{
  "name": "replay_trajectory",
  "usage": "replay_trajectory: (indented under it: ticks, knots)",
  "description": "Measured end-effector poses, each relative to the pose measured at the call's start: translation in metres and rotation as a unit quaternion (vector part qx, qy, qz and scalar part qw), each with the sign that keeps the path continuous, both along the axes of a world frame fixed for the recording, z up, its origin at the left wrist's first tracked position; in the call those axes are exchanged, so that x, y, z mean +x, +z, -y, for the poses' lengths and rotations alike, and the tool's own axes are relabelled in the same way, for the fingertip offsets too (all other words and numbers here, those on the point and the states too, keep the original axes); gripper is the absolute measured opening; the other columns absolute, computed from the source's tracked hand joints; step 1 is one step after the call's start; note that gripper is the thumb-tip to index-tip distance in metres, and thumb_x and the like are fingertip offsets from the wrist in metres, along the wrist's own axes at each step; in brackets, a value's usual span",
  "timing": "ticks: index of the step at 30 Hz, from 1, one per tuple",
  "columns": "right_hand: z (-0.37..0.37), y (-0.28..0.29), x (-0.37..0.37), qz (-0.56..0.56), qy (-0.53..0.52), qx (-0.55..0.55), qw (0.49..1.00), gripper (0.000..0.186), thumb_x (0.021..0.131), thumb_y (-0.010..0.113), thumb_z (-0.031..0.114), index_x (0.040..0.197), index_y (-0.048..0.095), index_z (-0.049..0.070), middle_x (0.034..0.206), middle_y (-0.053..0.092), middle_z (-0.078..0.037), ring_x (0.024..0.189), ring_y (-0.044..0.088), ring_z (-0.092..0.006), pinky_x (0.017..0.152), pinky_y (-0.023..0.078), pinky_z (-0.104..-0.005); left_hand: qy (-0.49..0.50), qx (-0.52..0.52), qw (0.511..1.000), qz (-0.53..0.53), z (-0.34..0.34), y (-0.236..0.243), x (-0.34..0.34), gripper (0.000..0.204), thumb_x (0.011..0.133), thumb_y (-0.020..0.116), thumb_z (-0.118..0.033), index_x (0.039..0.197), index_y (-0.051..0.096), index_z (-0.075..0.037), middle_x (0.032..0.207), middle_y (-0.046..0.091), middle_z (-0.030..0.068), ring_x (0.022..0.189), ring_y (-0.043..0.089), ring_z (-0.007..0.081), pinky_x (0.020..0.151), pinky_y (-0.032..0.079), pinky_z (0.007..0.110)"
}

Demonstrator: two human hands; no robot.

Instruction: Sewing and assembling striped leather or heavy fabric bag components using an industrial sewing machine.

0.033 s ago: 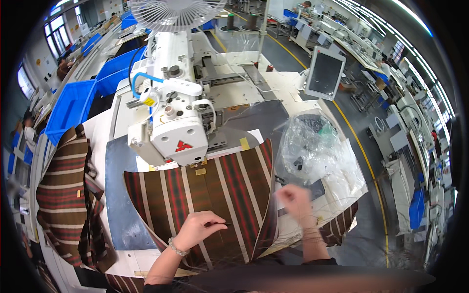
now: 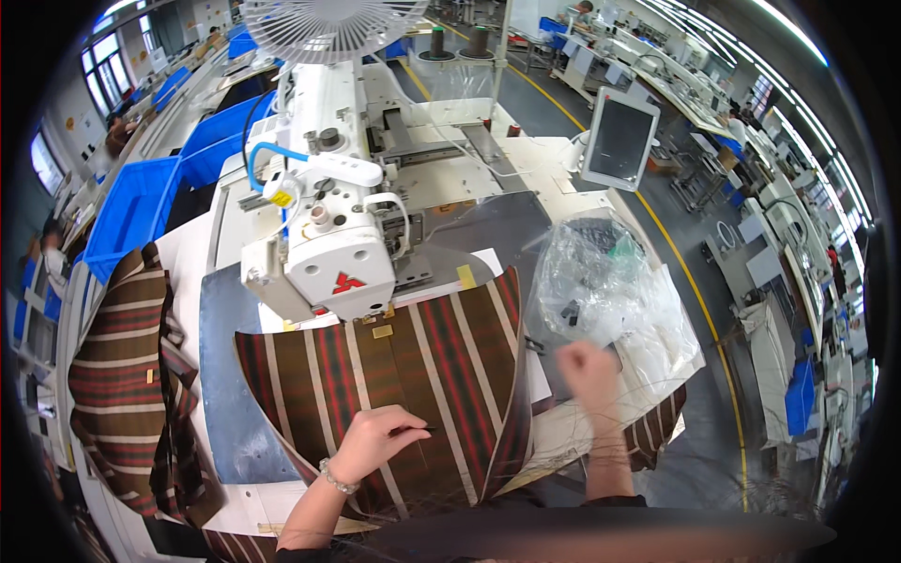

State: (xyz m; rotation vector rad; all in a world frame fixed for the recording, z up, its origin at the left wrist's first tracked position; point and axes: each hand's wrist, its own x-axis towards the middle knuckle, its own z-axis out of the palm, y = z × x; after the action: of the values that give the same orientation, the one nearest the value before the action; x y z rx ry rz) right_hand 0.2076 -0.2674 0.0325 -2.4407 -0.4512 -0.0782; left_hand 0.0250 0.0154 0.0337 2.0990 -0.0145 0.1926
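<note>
Striped brown cloth: 12-o'clock gold rectangular tab on, stitching unclear | left hand pinches black sliver | right hand curled, contents unclear

Blue bin left, yellow floor line right

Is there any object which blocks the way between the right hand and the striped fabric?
Nothing visible blocks the right hand from the striped fabric. A small dark item sits beside the fabric's right edge; the clear plastic bag lies beyond the hand.
</note>
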Motion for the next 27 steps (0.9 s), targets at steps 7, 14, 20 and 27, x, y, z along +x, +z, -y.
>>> replay_trajectory:
  ticks: [7,14,20,27]
  knots:
    - [0.165,-0.06,0.129,0.1,-0.228,-0.304,0.92,0.018,0.082,0.061,0.022,0.086,0.066,0.005,0.095,0.063,-0.019,0.088,0.06,-0.0379,0.076,0.047,-0.0465,-0.003,0.114,0.991,0.062,-0.002,0.002,0.008,0.013,0.074,0.076,-0.01,0.084,0.07,-0.006,0.07,0.06,0.0063,0.061,0.06,0.0215,0.055,0.05,0.031]
    - [0.125,-0.081,0.183,0.403,-0.103,-0.146,0.898,0.027,0.072,0.06,0.008,0.099,0.063,0.003,0.107,0.061,-0.016,0.105,0.055,-0.0332,0.093,0.039,-0.045,0.004,0.16,0.985,0.066,-0.003,0.007,0.014,0.013,0.073,0.075,-0.01,0.084,0.068,-0.006,0.069,0.058,0.006,0.062,0.059,0.0231,0.055,0.049,0.034]
    - [0.123,-0.048,0.177,0.337,-0.048,-0.202,0.918,0.028,0.068,0.061,0.009,0.096,0.062,0.003,0.103,0.061,-0.011,0.101,0.056,-0.0317,0.092,0.039,-0.0453,0.0,0.179,0.981,0.077,-0.006,0.006,0.014,0.012,0.073,0.075,-0.009,0.081,0.066,-0.006,0.07,0.058,0.0066,0.064,0.06,0.0246,0.057,0.049,0.034]
    - [0.132,-0.057,0.159,0.256,0.108,-0.119,0.953,0.04,0.062,0.065,0.014,0.1,0.065,0.005,0.109,0.059,-0.011,0.101,0.055,-0.033,0.094,0.038,-0.047,-0.067,0.194,0.976,0.072,0.007,0.015,0.023,0.01,0.075,0.068,-0.003,0.085,0.066,-0.005,0.074,0.057,0.0077,0.07,0.06,0.0264,0.062,0.05,0.036]
